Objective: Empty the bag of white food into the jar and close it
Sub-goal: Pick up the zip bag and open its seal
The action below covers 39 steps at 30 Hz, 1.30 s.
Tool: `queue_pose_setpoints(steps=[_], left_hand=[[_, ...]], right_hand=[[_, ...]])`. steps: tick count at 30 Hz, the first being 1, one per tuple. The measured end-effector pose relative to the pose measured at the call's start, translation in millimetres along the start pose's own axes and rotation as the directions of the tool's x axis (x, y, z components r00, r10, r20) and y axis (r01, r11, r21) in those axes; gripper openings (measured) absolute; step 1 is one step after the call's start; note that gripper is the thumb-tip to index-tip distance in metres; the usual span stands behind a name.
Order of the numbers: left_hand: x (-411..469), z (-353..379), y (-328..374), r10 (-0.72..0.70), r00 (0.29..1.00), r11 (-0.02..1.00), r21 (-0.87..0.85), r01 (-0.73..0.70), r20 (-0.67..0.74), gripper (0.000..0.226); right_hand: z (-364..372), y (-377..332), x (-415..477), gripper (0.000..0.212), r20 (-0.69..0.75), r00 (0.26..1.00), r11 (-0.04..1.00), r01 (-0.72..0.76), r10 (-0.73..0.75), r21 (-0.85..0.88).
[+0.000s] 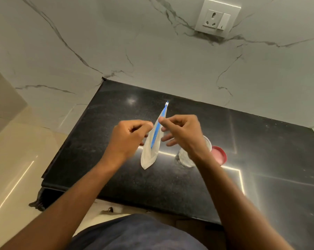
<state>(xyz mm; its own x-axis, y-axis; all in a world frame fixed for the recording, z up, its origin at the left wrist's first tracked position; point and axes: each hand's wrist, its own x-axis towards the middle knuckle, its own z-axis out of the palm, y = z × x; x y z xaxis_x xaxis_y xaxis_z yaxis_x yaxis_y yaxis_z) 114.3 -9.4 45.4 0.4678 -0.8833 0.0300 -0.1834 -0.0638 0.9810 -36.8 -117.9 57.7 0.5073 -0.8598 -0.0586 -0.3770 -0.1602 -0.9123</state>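
A clear zip bag [149, 156] with a blue zip strip hangs above the black counter, white food filling its lower part. My left hand [128, 137] pinches the bag's top edge from the left. My right hand [182, 131] pinches the same edge from the right, thumb and forefinger together, other fingers spread. The glass jar [187, 159] stands on the counter under my right wrist, mostly hidden by it, its mouth uncovered. Its red lid [219, 154] lies flat beside it to the right.
The black stone counter [102, 141] ends at a front edge near my body and a left edge over pale floor tiles. A marble-patterned wall rises behind, with a white socket and switch [217, 18] at the upper right.
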Motion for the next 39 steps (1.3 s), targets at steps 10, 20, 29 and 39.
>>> queue_pose_setpoints(steps=[10,20,29,39], left_hand=[[31,2,-10,-0.132,0.977,0.991,0.042,0.127,0.167,0.021],[51,-25,20,0.16,0.983,0.747,0.64,-0.181,0.091,0.017],[81,42,59,-0.091,0.967,0.446,0.877,-0.176,0.24,0.058],[89,50,43,-0.136,0.956,0.533,0.833,-0.149,0.259,0.053]], right_hand=[[18,10,-1,0.015,-0.049,0.968,0.944,-0.227,0.245,0.24],[-4,9,-28,0.014,-0.295,0.953,0.987,-0.027,0.073,0.156],[23,17,-29,0.013,-0.273,0.962,0.992,0.035,-0.001,0.118],[35,17,-33,0.017,-0.314,0.946,0.988,0.116,-0.08,0.099]])
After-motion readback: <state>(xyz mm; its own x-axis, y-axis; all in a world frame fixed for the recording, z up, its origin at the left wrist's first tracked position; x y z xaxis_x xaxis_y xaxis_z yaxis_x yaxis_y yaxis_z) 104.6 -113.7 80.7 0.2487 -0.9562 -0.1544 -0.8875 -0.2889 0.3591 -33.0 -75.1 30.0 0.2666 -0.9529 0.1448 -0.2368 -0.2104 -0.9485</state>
